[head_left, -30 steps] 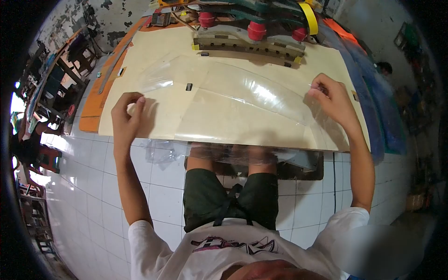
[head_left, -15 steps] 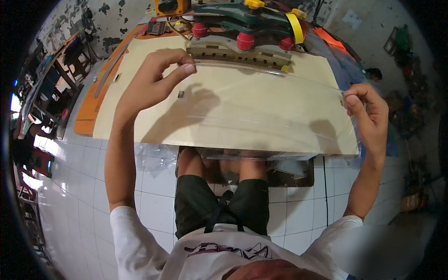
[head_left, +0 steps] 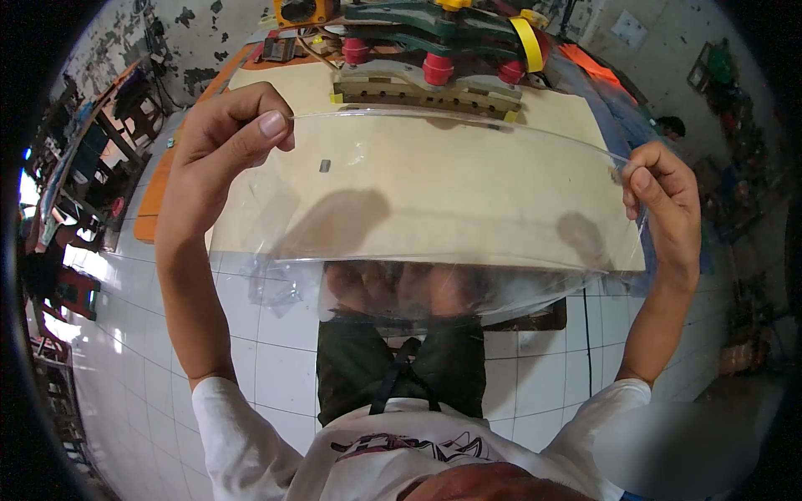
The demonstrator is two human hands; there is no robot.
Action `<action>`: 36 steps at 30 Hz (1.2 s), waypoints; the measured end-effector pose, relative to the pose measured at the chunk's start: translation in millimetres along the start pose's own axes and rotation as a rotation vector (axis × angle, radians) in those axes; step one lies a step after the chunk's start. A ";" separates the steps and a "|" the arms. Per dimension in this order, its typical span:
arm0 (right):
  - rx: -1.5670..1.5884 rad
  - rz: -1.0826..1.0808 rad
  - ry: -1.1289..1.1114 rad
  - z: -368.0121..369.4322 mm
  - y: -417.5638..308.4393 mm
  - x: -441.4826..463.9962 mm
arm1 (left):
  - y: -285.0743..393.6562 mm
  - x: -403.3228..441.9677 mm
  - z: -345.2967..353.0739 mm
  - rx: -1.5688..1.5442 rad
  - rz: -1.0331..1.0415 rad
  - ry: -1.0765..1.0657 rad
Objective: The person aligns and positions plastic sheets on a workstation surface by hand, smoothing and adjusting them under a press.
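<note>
A clear plastic sheet point(head_left: 468, 192) stretches between my two hands, its far edge bowed slightly upward. Its near part hangs past the table's front edge, over my knees. At the upper left corner, my left hand point(head_left: 230, 138) pinches the sheet between thumb and fingers. My right hand point(head_left: 664, 184) pinches the sheet's upper right corner. Through the plastic I see a pale cream board point(head_left: 551, 134) covering the table and a small grey piece point(head_left: 325, 166) on it.
Behind the sheet stands a dark green machine point(head_left: 401, 42) with red knobs and a long metal bar point(head_left: 426, 96). A yellow ring point(head_left: 527, 45) hangs on its right side. Orange material point(head_left: 590, 67) lies at the back right. Tiled floor point(head_left: 284, 367) surrounds my legs.
My left hand has moved left and a little nearer, spreading the sheet wider. The sheet's near edge now hangs lower over my knees. My right hand has shifted only slightly.
</note>
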State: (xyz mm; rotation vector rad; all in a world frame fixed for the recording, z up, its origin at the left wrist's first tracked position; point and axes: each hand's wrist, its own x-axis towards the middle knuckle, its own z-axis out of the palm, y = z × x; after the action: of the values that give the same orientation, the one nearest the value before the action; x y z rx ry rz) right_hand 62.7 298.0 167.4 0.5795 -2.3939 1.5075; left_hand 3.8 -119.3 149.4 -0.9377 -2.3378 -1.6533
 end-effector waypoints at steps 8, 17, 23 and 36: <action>0.031 0.002 -0.040 -0.7 -0.7 0.8 | 0.2 -2.1 -1.3 -0.003 -0.004 0.015; 0.028 0.008 -0.043 -1.3 4.0 2.1 | 1.2 -2.4 -0.7 0.015 -0.005 0.011; -0.017 0.005 -0.028 -0.1 11.0 3.1 | 2.9 -2.7 -0.1 0.014 0.032 -0.017; 0.111 0.079 -0.148 -0.8 14.1 10.8 | -29.3 12.6 -15.2 0.033 -0.148 -0.029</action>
State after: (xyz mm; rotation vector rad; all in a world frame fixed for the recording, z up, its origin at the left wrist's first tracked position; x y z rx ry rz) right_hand 46.6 301.9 160.9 0.6493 -2.4810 1.6948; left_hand -26.1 -133.7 137.2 -0.8055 -2.5007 -1.6572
